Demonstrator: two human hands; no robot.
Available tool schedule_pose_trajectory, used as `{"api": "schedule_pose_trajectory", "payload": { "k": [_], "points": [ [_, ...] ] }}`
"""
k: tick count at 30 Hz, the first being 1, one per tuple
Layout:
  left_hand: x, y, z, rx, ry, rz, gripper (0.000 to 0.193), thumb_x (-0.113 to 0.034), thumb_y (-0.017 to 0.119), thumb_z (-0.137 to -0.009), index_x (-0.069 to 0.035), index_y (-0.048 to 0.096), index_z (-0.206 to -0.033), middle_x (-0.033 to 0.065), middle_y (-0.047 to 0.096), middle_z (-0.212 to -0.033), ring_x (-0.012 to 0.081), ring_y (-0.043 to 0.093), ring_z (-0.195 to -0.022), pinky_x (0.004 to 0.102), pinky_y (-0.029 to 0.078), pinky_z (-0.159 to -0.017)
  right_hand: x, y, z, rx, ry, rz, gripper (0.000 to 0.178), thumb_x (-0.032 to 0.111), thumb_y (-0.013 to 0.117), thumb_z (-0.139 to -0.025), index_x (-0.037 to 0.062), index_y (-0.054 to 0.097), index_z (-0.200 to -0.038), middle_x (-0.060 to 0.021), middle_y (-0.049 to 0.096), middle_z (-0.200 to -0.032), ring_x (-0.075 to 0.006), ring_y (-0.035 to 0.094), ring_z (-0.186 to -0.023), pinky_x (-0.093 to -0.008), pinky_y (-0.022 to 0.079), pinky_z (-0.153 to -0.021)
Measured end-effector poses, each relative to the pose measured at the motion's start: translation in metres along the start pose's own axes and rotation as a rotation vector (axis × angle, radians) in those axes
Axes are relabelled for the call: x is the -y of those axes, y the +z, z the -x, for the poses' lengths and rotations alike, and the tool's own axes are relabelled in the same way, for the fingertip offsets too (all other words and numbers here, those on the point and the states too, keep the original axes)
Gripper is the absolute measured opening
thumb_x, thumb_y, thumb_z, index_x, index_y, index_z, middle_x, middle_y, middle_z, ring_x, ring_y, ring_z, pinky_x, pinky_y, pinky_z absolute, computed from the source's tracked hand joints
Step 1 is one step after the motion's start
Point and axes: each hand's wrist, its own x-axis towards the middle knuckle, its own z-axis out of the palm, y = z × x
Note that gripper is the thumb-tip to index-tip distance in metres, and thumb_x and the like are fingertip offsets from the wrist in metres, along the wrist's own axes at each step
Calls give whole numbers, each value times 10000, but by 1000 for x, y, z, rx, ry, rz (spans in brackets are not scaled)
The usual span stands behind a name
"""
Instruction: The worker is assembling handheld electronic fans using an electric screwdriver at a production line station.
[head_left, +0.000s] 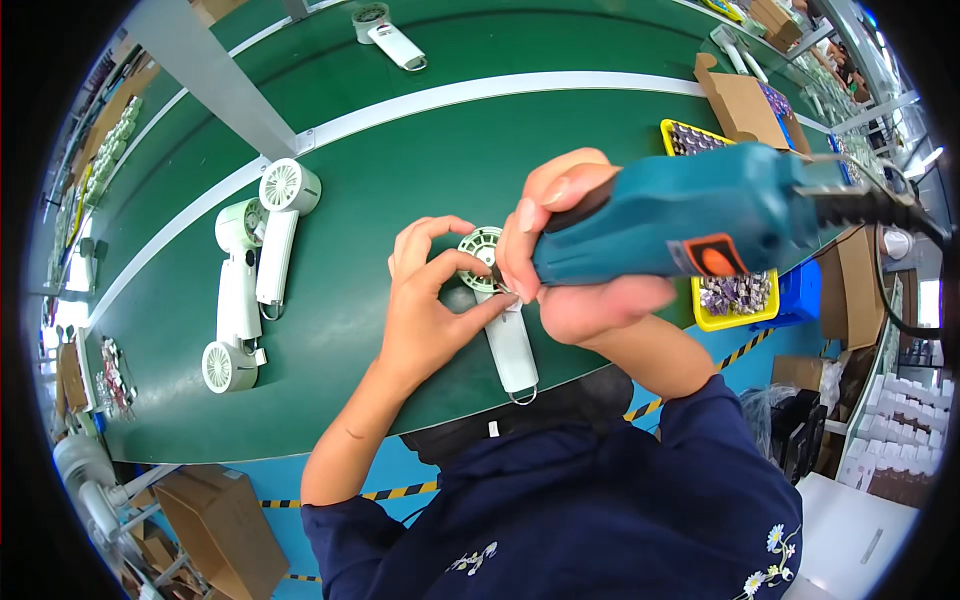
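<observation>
Teal driver (680, 220) fills my right hand (570, 305); my left hand (415, 305) holds the fan (512, 355) just beside it; best brace the fan firmly, driver straight.

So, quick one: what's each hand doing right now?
Left hand: partly closed, thumb and fingers holding the white handheld fan near its round head.
Right hand: closed around the teal power tool.
</observation>
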Motion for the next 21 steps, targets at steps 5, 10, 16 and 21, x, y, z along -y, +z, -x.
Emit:
{"api": "schedule_pose_trajectory", "payload": {
  "k": [5, 10, 16, 21],
  "points": [
    [8, 2, 5, 26, -82, 52, 294, -147, 840, -586, -98, 615, -768, 73, 520, -1153, 292, 439, -1145, 406, 344, -937, -10, 1, 1, 30, 41, -22, 893, 840, 485, -648, 44, 435, -1051, -70, 471, -920, -114, 476, -409, -245, 410, -375],
    [15, 1, 9, 5, -90, 39, 285, -144, 832, -601, -89, 605, -763, 73, 522, -1134, 288, 446, -1127, 404, 346, -937, -19, 13, 2, -20, 76, -20, 880, 831, 504, -650, 42, 436, -1035, -68, 474, -911, -103, 475, -410, -238, 409, -383],
    [17, 1, 6, -55, -65, 106, 275, -110, 813, -617, -68, 598, -784, 90, 523, -1122, 299, 502, -1045, 391, 411, -887, -36, 20, 0, 142, 107, 20, 813, 746, 582, -703, 1, 462, -1006, -99, 475, -908, -107, 484, -430, -237, 390, -384],
    [31, 20, 7, 35, -95, 424, 435, -32, 775, -631, -48, 628, -1040, 161, 543, -1123, 338, 536, -1037, 390, 452, -879, -61, -19, 13, 311, -85, 398, 557, 485, 692, -782, -9, 555, -1002, -114, 556, -934, -183, 575, -752, -292, 472, -697]
  ]
}}
